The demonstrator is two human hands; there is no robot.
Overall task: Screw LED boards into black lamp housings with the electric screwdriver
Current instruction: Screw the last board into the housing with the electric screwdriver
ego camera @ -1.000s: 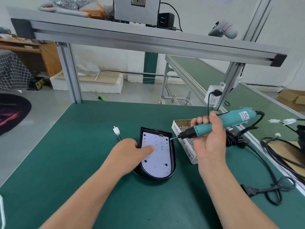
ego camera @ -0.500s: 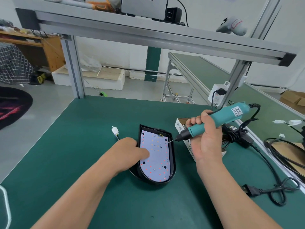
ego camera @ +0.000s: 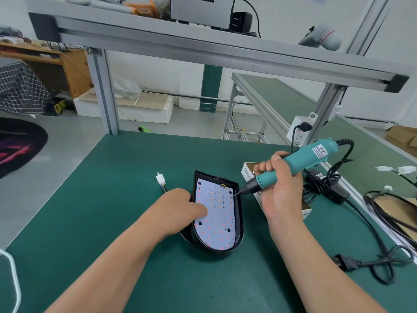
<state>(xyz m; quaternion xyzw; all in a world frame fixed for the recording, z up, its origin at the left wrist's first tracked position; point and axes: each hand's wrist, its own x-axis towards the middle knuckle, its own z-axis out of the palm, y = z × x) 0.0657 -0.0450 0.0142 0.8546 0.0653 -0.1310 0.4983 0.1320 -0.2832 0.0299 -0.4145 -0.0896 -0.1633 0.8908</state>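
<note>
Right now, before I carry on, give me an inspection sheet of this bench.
Surface: green bench mat, flat.
Job's things: white LED board lying in black D-shaped lamp housing; teal electric screwdriver, bit at board's right edge.
Clutter: open cardboard box behind right hand.
Hands: left hand presses the board; right hand grips the screwdriver.
Cables: black power cord looped at right; white connector beside housing.
Surroundings: aluminium frame, second green bench behind.
</note>
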